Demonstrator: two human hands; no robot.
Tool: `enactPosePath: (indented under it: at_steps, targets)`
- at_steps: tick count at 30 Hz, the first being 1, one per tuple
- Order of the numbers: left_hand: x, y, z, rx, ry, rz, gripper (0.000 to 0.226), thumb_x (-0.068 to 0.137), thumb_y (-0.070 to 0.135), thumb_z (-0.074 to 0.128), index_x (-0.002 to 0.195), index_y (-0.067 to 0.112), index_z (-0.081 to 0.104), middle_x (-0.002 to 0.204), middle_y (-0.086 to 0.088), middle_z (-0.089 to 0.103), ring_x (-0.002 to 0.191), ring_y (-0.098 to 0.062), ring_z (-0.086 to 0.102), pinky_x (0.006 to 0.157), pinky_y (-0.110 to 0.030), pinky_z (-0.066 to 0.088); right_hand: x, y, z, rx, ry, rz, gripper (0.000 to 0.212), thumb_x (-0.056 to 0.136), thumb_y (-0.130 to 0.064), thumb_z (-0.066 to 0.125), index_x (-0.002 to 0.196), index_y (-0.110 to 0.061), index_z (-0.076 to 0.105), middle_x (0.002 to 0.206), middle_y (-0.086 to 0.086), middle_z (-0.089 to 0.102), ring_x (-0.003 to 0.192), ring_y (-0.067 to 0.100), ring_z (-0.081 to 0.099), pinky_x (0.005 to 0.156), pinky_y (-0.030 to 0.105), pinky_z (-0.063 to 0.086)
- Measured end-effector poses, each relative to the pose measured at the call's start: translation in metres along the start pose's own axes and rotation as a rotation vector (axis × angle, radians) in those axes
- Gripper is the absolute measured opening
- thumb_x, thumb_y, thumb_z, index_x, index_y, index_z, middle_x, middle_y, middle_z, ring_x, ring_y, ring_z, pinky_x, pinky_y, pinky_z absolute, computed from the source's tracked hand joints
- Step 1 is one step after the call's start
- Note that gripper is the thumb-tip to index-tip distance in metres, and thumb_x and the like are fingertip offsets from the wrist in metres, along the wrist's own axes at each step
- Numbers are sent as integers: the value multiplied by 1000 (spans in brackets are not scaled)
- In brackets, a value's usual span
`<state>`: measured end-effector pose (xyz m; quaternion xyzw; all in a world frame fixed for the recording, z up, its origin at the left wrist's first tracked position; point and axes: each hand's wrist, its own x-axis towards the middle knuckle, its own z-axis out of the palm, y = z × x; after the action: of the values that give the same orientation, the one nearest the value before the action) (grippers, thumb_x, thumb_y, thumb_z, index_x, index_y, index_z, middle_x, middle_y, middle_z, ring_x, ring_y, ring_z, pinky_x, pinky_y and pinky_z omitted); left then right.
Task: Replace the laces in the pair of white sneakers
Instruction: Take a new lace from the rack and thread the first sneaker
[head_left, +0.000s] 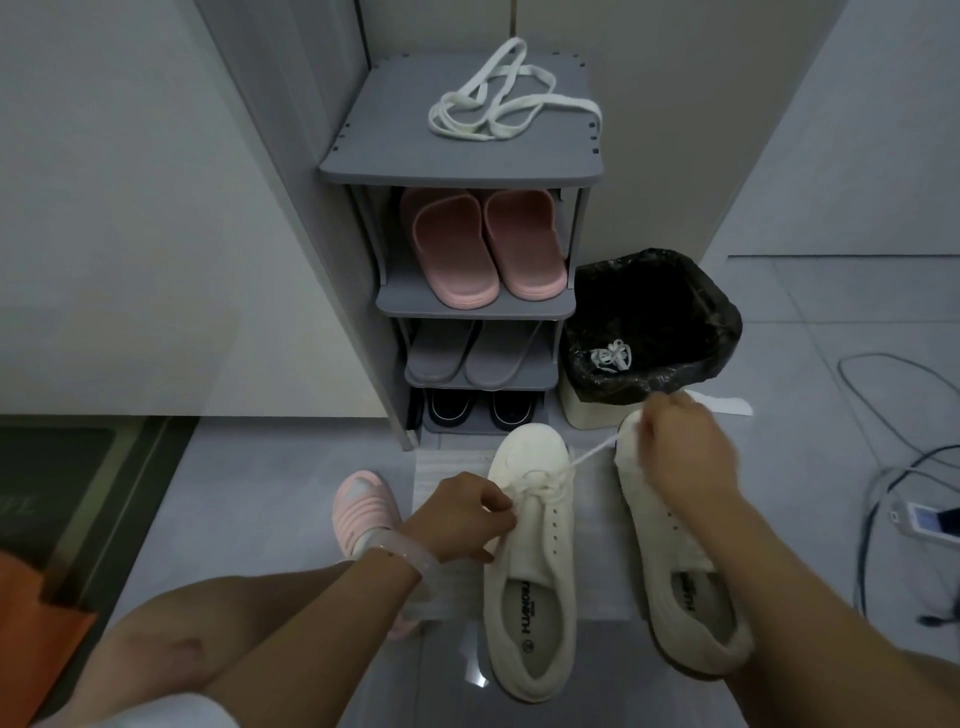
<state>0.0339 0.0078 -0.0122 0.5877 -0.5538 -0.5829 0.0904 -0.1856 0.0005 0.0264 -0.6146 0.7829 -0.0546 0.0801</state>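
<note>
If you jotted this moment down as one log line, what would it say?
left hand: pinches lace at left white sneaker | right hand: pulls white lace end taut | spare white laces: on grey rack top

Two bare forearms are seen entering from the lower edge, both uncovered to beyond the elbow, with no sleeve visible on either. The left hand (462, 512) and the right hand (685, 447) are bare; no ring or glove can be made out. A pale, translucent band (413, 556) is worn around the left wrist. A bare knee (171, 644) is shown at lower left, with a reddish mark on it. A strip of white fabric (171, 714), apparently clothing, is seen at the bottom edge beneath it. A pink slipper (366, 506) with ridged straps is worn over a white sock (363, 543).
</note>
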Motion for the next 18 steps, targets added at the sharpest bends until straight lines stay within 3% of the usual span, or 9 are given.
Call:
enactPosePath:
  at_steps: [3, 6, 9, 18]
  targets:
    - [1, -1, -1, -26, -3, -1, 20, 84, 12, 64, 103, 6, 66, 98, 7, 57, 81, -6, 58, 54, -20, 56, -1, 11, -4, -22, -81, -9, 23, 91, -16, 48, 111, -10, 58, 111, 9, 50, 106, 26, 48, 70, 32, 41]
    - [1, -2, -1, -49, -1, 0, 21, 83, 13, 66, 103, 6, 66, 100, 6, 58, 80, -5, 59, 52, -17, 54, -18, -22, 12, 137, -143, -229, 33, 91, -26, 51, 124, -23, 52, 124, 1, 44, 116, 19, 39, 87, 30, 42]
    - [0, -3, -1, -35, 6, 15, 24, 83, 15, 66, 105, 6, 66, 96, 9, 58, 79, -4, 60, 53, -16, 54, -29, -47, 34, 43, -185, -466, 32, 94, -30, 45, 123, -22, 53, 123, 0, 44, 116, 18, 36, 94, 28, 37]
    - [2, 2, -1, 47, 16, 14, 24, 84, 16, 64, 107, 8, 66, 104, 4, 57, 85, -6, 57, 53, -16, 54, -23, -44, 45, -171, -192, -456, 21, 95, -18, 43, 111, -9, 52, 117, 7, 51, 110, 23, 42, 90, 30, 35]
